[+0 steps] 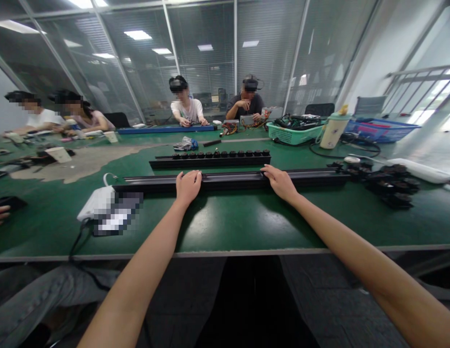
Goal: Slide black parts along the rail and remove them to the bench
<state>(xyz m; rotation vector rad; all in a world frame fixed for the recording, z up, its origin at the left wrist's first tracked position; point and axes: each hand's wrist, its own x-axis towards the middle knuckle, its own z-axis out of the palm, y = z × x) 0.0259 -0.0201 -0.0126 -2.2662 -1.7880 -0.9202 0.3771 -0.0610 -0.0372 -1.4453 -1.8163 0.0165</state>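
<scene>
Head view: grasping long black rail (232,182), laid on green bench (247,222) just nearer than shorter rail (210,164) with black parts (228,154) in a row, using curled grip of left hand (188,186) and right hand (280,182).

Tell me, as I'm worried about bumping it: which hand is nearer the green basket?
Right. The right hand touches the black rail, this side of the green basket; the left hand touches it farther left.

A mint-green basket (295,136) of black cables (301,122) stands near a cream tumbler (332,134) and blue basket (390,134).
</scene>
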